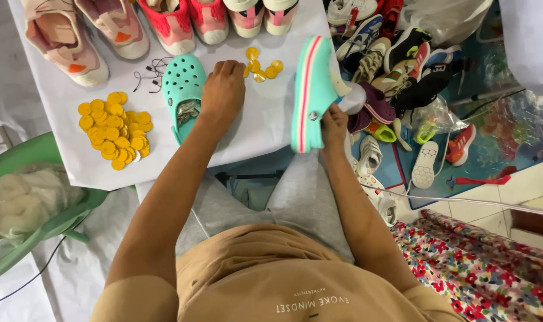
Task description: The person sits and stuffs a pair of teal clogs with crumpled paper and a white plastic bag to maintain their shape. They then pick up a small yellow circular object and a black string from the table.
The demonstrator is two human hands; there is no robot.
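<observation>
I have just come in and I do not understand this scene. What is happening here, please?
A seated person works at a white-covered table. The left hand rests beside a teal clog lying on the table, near a few yellow round tags. The right hand holds a matching teal clog, tipped on its side, at the table's edge. A bigger pile of yellow tags lies to the left, pink shoes line the far edge, and many shoes cover the floor.

One clog [184, 89] lies on the table [265, 119], discs [115, 130] to its left, shoes [164, 24] behind.
</observation>
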